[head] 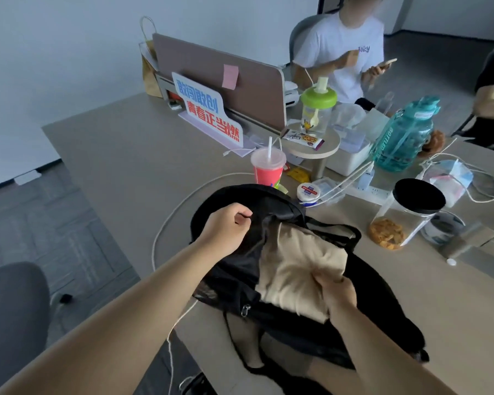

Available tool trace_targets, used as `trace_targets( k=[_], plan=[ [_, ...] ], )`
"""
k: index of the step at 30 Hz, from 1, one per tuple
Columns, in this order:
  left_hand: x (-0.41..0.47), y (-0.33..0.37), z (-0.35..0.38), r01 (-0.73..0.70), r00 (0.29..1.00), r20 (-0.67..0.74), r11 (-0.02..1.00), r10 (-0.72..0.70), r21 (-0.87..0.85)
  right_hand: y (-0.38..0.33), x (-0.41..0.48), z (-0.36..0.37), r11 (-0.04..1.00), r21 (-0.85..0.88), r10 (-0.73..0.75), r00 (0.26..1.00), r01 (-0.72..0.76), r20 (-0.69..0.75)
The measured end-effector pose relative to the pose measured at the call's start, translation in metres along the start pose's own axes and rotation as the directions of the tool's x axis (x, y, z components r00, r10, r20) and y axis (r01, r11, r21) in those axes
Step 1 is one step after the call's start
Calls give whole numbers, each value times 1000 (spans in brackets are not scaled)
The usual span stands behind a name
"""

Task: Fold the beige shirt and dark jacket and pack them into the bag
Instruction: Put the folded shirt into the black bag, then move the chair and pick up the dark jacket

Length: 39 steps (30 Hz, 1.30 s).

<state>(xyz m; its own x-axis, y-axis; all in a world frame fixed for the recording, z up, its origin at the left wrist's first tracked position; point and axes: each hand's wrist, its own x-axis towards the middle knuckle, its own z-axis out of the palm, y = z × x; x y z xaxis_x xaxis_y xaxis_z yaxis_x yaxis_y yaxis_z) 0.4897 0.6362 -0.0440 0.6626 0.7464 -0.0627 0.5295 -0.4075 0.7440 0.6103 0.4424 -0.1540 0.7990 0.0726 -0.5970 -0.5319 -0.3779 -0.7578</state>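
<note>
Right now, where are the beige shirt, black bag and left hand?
beige shirt [297, 260]: head view, middle of cloth.
black bag [264, 198]: head view, upper rim.
left hand [226, 228]: head view, its back.

Left hand [226, 226] pinches the black bag [240, 269] rim open; right hand [338, 295] grips the beige shirt [300, 266] at its mouth.

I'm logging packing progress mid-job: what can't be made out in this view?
Head view only.
Dark jacket: cannot be told from the black bag; black on black, dim light.
Bag's inside: covered by the beige shirt and the raised flap.
Right hand: fingertips buried in shirt folds.
Left hand: its hold on the bag's rim is hidden under curled fingers.
Bag's near end: behind both forearms.
</note>
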Motion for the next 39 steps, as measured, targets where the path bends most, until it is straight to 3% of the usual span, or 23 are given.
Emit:
trace_targets(
  k=[3,7,11,14,18,22,27,32,35,39],
  plan=[
    [-10,-12,-14,86,996,-17,996,-86,15,-25,-11,-20,978,-202,-39,998,49,52],
    [-37,-26,-38,218,972,-80,974,-223,-69,-49,-52,-35,789,-527,-291,948,315,132],
    [-82,-30,-77,251,947,-192,967,-256,-51,-70,-95,-31,678,-519,-432,853,521,293],
    [-120,-28,-106,290,927,-248,957,-283,-8,-81,-130,-20,593,-541,-474,801,597,364],
    [-162,-9,-109,287,932,-233,958,-276,12,-79,-167,-19,607,-429,-493,740,669,457],
    [-171,37,-73,221,962,-156,975,-223,-29,-72,-176,-48,651,-445,-431,782,615,450],
    [-170,99,-6,25,1000,14,1000,-25,-18,-53,-167,-134,767,-443,-381,885,464,267],
    [-204,156,73,-199,950,246,980,194,-5,14,-188,-273,870,-449,-296,944,202,-148],
    [-258,176,121,-337,837,437,940,328,-60,87,-237,-340,929,-369,-171,907,18,-385],
    [-372,181,174,-475,586,679,866,442,-155,213,-344,-395,959,-175,68,783,-222,-619]
  ],
)
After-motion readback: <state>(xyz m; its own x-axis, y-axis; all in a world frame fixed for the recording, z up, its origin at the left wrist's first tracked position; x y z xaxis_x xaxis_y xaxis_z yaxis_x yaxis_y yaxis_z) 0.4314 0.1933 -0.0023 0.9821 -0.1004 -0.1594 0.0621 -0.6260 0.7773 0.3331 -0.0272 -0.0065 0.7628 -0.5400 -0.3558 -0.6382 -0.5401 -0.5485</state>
